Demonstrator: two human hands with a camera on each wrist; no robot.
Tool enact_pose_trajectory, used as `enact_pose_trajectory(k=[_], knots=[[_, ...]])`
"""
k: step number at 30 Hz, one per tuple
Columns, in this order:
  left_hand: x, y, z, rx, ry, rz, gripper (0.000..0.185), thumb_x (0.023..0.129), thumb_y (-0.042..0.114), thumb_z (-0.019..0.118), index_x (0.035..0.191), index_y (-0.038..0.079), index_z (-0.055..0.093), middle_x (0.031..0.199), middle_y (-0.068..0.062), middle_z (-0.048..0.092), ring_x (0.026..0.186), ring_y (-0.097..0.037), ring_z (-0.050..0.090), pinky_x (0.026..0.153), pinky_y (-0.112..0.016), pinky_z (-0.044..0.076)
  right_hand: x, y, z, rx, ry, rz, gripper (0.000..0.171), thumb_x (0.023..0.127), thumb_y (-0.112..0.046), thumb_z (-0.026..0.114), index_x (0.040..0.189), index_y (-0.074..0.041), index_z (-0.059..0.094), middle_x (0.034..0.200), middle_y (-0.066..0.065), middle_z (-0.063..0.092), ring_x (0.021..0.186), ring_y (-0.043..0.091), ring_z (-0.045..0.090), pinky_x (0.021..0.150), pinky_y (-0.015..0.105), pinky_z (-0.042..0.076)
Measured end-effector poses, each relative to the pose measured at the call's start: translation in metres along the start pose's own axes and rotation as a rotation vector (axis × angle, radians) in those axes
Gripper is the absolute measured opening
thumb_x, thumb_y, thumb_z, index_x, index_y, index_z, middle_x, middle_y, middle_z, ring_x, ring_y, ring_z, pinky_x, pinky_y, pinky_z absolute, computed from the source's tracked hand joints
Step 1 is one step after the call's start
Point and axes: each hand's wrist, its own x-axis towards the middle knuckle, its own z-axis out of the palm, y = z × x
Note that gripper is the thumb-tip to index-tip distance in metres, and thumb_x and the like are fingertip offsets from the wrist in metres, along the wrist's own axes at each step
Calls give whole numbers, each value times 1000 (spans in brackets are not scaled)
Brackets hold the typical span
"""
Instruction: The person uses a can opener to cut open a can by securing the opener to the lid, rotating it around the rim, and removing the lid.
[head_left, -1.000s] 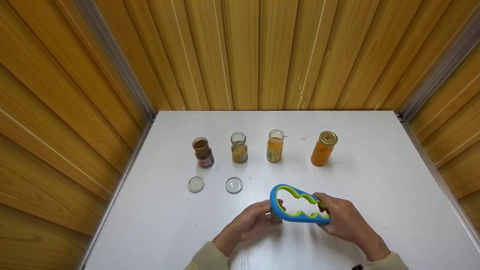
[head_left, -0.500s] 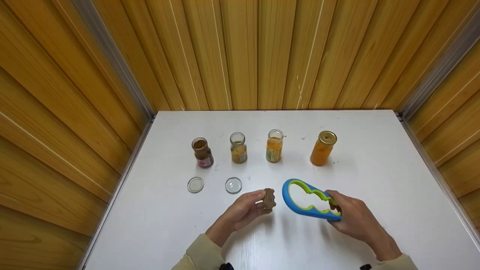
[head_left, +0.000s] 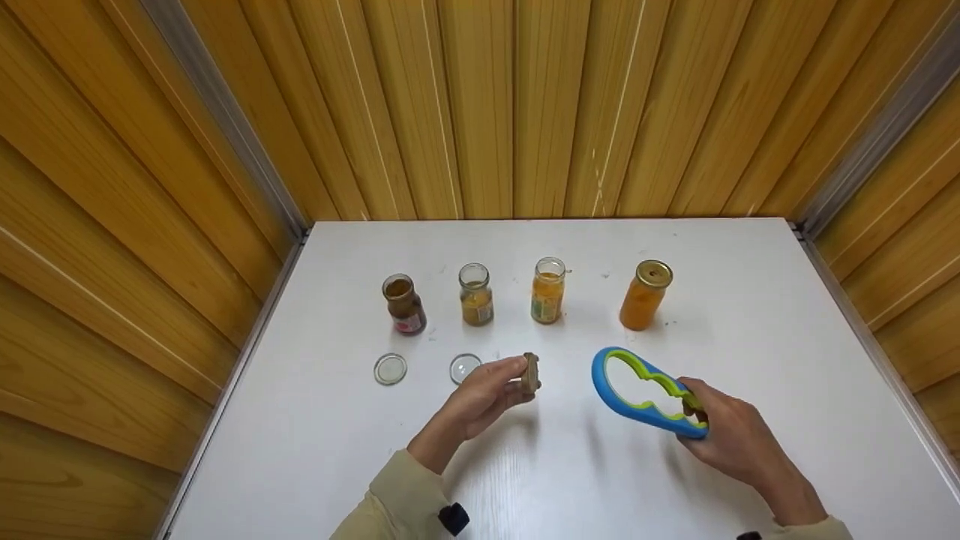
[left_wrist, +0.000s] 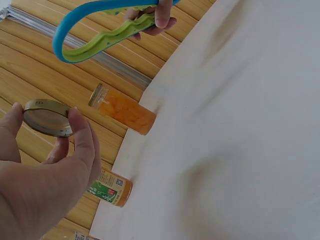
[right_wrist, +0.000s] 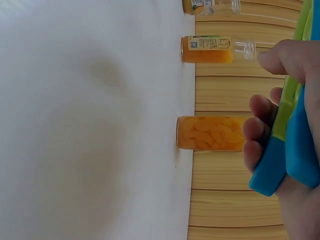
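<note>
While the left hand [head_left: 480, 397] hangs just above the white table [head_left: 750, 360], it's pinching a small gold lid [head_left: 530, 373] between thumb and fingertips, turned on edge so you see it side-on from above; the wrist view shows the thumb on one rim and the fingers curled over the other. Right hand [head_left: 731, 435] is off to the side of that lid, well apart from it, fingers wrapped around the narrow end of a blue and green jar opener [head_left: 645, 391], with the wide loop end pointing back toward the row of jars. Taking the gold lid as the reference: straight behind it stands an open jar of orange stuff with a green label [head_left: 548, 291], just left of that another open jar with yellowish contents [head_left: 475, 295], and further left a dark brown open jar [head_left: 404, 304]. Behind and to the right of the lid sits the fourth jar [head_left: 645, 295], full of orange fruit pieces and the only one with its gold cap on. Two clear lids lie flat on the table left of the gold lid, the nearer clear lid [head_left: 464, 367] just beside the fingers holding it, the farther clear lid [head_left: 391, 369] in front of the brown jar. Both sleeves [head_left: 397, 502] are beige.
</note>
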Motion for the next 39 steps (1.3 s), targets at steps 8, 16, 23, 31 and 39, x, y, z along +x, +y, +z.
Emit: enact_pose_trajectory(k=[8,16,23,31,39], knots=[[10,13,9,61,68,-17,43,107,19,57,139,-8,55,103,-5,62,95,-16,62,98,-38,52,-6,6,0,-22,34,37,70,67,-8,93,127,4,60,103,11,71,78,17,60,70,42,59],[15,20,22,223,84,10,52,102,25,67,144,-3,55,124,-11,63,108,-20,62,99,-38,54,-9,16,-6,-29,81,31,66,66,-4,92,124,3,62,91,2,65,72,12,53,61,30,49],[16,17,36,615,113,86,50,95,29,77,138,6,63,115,-2,66,103,-14,63,86,-30,55,-13,24,-7,-32,87,32,66,66,-5,92,124,4,60,95,6,68,73,13,54,61,30,50],[18,11,49,922,175,175,58,88,33,84,137,11,62,118,3,58,106,-12,57,86,-29,52,-18,28,-7,-31,92,59,65,66,-5,92,122,4,61,91,5,67,70,14,52,59,28,47],[27,3,43,1096,203,218,53,86,29,87,131,11,65,119,3,55,111,-16,55,94,-31,51,-23,34,-10,-16,111,66,63,65,-2,91,121,5,61,87,4,65,69,14,50,57,28,45]])
